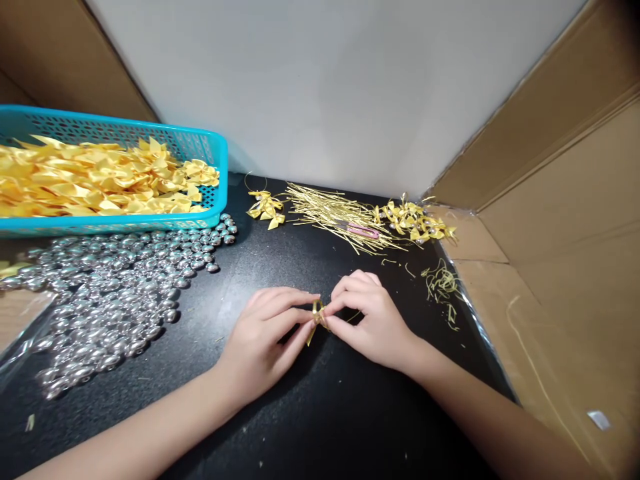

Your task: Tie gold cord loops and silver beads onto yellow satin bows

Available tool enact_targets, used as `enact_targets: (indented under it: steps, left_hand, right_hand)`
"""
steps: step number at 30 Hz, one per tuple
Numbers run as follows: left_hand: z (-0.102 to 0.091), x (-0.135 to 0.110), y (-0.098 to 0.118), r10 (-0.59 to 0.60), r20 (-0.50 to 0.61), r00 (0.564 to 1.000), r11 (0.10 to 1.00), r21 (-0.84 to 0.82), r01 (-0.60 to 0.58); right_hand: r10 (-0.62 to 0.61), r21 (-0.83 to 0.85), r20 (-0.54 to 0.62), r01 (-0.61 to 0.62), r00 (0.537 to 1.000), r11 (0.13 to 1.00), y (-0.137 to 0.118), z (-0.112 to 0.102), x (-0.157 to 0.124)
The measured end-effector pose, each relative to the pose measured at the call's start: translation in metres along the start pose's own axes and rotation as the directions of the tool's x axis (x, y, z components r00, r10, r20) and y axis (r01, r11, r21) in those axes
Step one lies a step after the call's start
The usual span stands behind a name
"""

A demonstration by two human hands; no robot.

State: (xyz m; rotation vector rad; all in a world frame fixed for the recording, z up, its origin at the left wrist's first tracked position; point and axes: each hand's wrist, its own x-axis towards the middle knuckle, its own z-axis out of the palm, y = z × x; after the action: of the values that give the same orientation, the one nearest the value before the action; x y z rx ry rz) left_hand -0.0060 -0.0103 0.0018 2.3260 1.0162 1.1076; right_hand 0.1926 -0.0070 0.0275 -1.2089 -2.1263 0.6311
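Both hands meet over the black table (310, 413). My left hand (267, 337) and my right hand (367, 317) pinch a small yellow ribbon bow (317, 317) between their fingertips; a gold wire tail hangs from it. Each hand's fingers are closed on the bow. A bundle of gold wire ties (335, 217) lies behind the hands. Finished yellow bows (415, 221) are heaped at the back right, and one more bow (267, 207) lies at the back centre.
A teal plastic basket (213, 143) full of yellow ribbon bows stands at the back left. Several silver beads (115, 293) spread across the left of the table. Cut wire scraps (443, 287) lie at the right. Cardboard walls (560, 220) close in the right side.
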Motion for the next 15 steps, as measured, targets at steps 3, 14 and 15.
enact_targets:
  steps: [3, 14, 15]
  left_hand:
    - [0.0, 0.0024, 0.0036, -0.083, 0.009, 0.997, 0.994, -0.067, 0.083]
    - [0.0011, 0.0027, 0.0049, -0.234, 0.12, 0.965, 0.906, -0.332, 0.261]
    - [0.0015, 0.0028, 0.0043, -0.238, 0.135, 0.962, 0.891, -0.364, 0.271]
  right_hand:
    - [0.062, 0.048, 0.035, -0.063, 0.997, 0.997, -0.0028, -0.0002, 0.0007]
    - [0.144, 0.243, 0.043, -0.15, 0.989, 0.958, -0.0048, 0.006, 0.0015]
    - [0.143, 0.263, 0.039, -0.148, 0.989, 0.953, -0.0055, 0.0061, 0.0015]
